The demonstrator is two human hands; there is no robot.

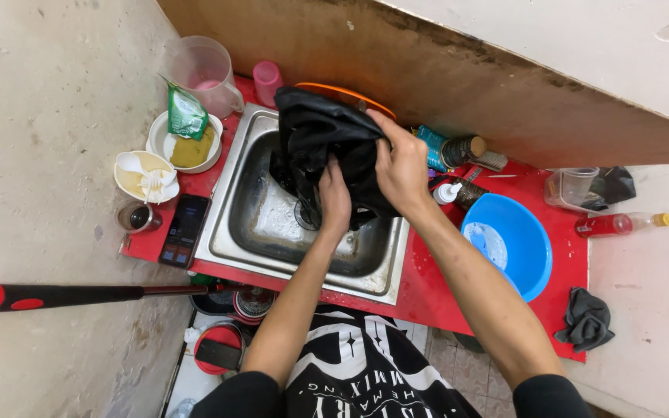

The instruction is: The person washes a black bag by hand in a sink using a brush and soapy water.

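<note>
Both my hands hold a wet black cloth [323, 135] above a small steel sink [249, 232] set in a red counter. My left hand [334, 200] grips the cloth's lower part from below. My right hand [400, 166] clasps its right side, fingers wrapped over the fabric. The cloth hangs bunched over the sink's back half and hides part of the basin and an orange plate [342, 93] behind it.
A blue bowl [524, 248] sits right of the sink, bottles [451, 151] behind it, a crumpled black rag [586, 319] at the counter's right front. Left: a phone [185, 230], white bowls [145, 176], a green packet [186, 114], a clear jug [204, 71], a pink cup [267, 79]. A red-handled pole [63, 296] crosses lower left.
</note>
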